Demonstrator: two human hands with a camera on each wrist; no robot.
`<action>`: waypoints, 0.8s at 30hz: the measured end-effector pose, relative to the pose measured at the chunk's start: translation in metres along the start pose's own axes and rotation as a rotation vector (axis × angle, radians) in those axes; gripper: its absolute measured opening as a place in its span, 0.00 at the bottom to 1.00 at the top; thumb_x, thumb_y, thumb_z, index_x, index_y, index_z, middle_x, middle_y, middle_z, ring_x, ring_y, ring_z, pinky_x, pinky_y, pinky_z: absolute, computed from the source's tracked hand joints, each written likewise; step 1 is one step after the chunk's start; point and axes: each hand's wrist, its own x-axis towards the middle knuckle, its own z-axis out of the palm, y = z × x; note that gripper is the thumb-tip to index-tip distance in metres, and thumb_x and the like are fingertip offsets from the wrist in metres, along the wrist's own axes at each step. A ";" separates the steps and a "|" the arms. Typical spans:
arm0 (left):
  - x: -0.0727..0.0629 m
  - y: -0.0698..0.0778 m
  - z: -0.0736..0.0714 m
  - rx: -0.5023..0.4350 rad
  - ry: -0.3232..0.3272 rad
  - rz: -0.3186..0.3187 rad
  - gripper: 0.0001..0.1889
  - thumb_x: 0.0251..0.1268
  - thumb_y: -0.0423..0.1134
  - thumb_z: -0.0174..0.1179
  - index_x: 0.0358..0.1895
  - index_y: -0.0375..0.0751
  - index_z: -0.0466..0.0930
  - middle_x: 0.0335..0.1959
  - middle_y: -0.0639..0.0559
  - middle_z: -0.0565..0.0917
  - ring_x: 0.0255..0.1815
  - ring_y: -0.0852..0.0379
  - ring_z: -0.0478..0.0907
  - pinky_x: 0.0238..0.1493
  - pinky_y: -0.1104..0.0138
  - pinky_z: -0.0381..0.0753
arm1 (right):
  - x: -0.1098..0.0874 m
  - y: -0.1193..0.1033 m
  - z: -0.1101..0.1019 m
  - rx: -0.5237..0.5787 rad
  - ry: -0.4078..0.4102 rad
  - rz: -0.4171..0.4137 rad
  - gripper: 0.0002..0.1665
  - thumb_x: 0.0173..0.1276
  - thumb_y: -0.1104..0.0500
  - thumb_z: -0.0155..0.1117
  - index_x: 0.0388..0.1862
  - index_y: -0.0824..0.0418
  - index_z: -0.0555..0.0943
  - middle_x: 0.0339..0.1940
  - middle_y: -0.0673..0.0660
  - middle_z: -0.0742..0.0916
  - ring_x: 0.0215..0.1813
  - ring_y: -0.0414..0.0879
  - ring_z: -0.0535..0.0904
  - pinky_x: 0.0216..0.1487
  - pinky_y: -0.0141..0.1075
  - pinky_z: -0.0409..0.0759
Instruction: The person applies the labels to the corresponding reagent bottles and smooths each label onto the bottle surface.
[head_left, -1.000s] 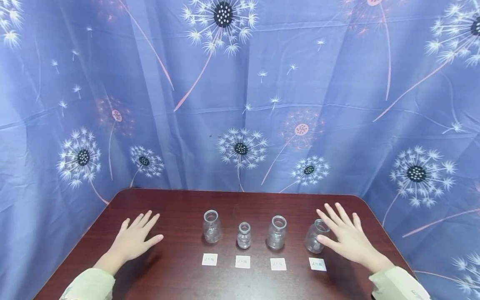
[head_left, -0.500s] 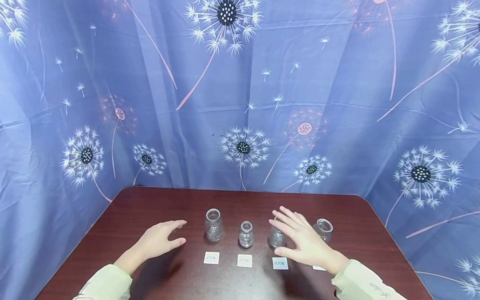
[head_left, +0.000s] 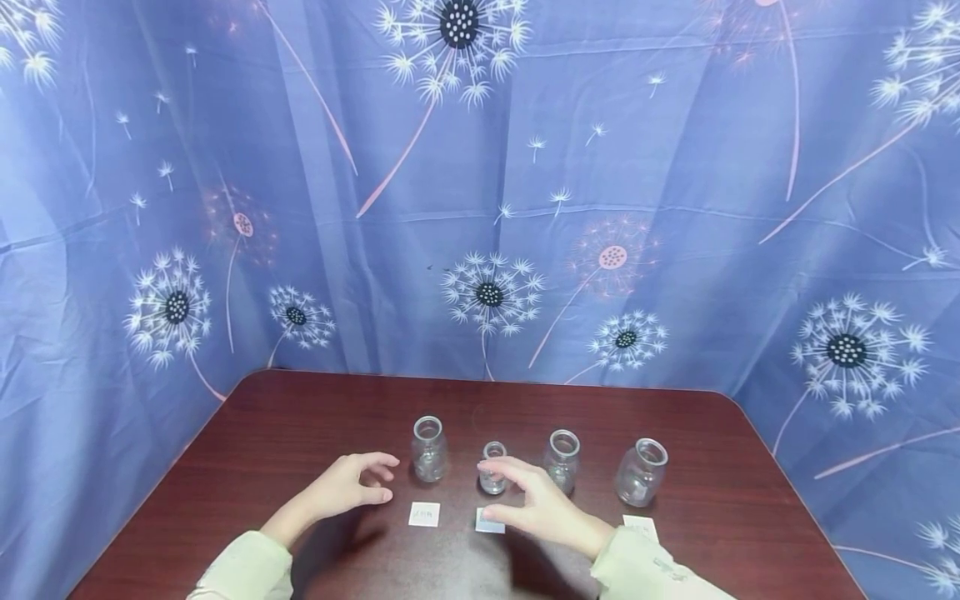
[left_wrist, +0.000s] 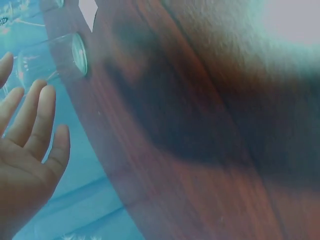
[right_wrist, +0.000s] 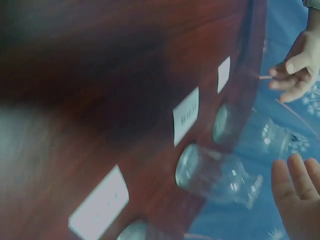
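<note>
Four jars [head_left: 640,479] show from head, three from right wrist.

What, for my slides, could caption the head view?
Left hand and right hand hover near four glass jars on a table.

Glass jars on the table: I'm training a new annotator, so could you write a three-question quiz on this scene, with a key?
1. How many glass jars stand on the table?
2. True or false: the left hand holds nothing.
3. In the head view, counting from the left, which jar looks smallest? A) first B) second C) fourth

Key: 1. Four. 2. True. 3. B, the small jar.
</note>
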 end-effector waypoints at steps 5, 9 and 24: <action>0.003 -0.008 0.009 -0.112 -0.030 -0.054 0.24 0.49 0.38 0.62 0.51 0.32 0.71 0.37 0.41 0.82 0.39 0.53 0.78 0.36 0.72 0.73 | 0.006 0.007 0.022 0.187 -0.031 0.163 0.23 0.55 0.57 0.63 0.49 0.64 0.74 0.40 0.63 0.82 0.39 0.53 0.79 0.39 0.37 0.78; 0.005 -0.013 0.017 -0.127 -0.030 -0.095 0.23 0.49 0.37 0.62 0.51 0.33 0.72 0.36 0.43 0.82 0.40 0.52 0.77 0.37 0.69 0.73 | 0.011 0.012 0.037 0.234 -0.068 0.296 0.21 0.55 0.56 0.63 0.48 0.62 0.76 0.42 0.64 0.82 0.39 0.51 0.80 0.41 0.36 0.77; 0.010 -0.015 0.050 0.042 0.019 -0.095 0.17 0.44 0.32 0.64 0.42 0.35 0.75 0.28 0.50 0.77 0.19 0.66 0.69 0.20 0.73 0.70 | 0.030 0.017 0.081 0.380 -0.138 0.551 0.21 0.48 0.67 0.65 0.42 0.72 0.75 0.36 0.66 0.80 0.19 0.36 0.70 0.17 0.27 0.69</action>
